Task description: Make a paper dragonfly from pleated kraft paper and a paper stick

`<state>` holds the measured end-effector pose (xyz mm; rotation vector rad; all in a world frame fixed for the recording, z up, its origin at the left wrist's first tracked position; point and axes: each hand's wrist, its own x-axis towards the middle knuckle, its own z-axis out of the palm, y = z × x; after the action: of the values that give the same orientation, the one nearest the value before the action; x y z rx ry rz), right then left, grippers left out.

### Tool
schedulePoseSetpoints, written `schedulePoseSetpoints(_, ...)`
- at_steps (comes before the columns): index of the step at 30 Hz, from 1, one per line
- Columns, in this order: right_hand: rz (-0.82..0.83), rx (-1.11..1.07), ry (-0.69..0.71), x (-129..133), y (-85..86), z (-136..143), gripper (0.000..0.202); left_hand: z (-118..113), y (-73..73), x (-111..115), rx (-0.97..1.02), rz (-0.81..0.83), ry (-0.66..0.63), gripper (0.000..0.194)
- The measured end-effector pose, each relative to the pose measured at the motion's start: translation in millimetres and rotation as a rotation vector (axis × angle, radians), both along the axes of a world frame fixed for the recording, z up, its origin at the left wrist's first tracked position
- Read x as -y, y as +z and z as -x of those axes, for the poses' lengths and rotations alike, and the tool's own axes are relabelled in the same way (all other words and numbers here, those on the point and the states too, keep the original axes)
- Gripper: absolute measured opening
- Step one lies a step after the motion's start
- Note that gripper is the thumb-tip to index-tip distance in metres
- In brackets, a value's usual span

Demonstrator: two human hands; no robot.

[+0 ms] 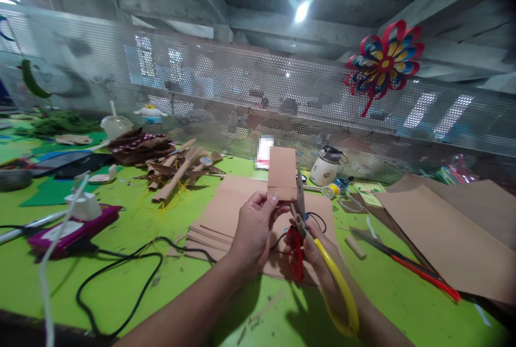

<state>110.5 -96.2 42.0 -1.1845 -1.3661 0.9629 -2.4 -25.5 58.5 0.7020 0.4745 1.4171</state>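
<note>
My left hand (256, 220) pinches a small folded piece of brown kraft paper (282, 169) upright between thumb and fingers. My right hand (318, 247) is closed around scissors (299, 218) with one long yellow handle loop and one red grip. Their blades point up along the right edge of the paper piece; whether they are biting into it I cannot tell. Beneath both hands lies a stack of larger brown paper sheets (237, 196) on the green table (181, 304), partly covered by my hands.
On the left are a purple power strip (76, 228), a black cord (121, 255) and rolled brown paper pieces (181, 175). To the right lie red-handled scissors (423, 274) and big brown sheets (447, 234). A bottle (325, 167) stands before the perforated metal screen (226, 99).
</note>
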Motion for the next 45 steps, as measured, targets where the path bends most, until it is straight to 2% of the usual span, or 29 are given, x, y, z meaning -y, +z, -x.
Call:
schedulePoseSetpoints(5,-0.022,0.005,0.011,-3.5,-1.0,-3.8,0.059,-0.4,0.9,-0.1,-0.001,-0.022,-0.001,0.018)
schedulePoseSetpoints(14,-0.018,0.059,0.003,-2.8,5.1,-7.8,0.052,0.3,4.6,4.0,-0.005,-0.044,0.005,0.016)
schedulePoseSetpoints(35,-0.033,0.1,-0.022,1.0,2.1,-3.0,0.041,-0.5,2.7,4.5,-0.042,-0.019,-0.011,0.013)
schedulePoseSetpoints(45,0.007,0.014,-0.048,1.6,2.3,1.0,0.05,-0.5,1.8,4.1,-0.044,-0.036,-0.02,0.011)
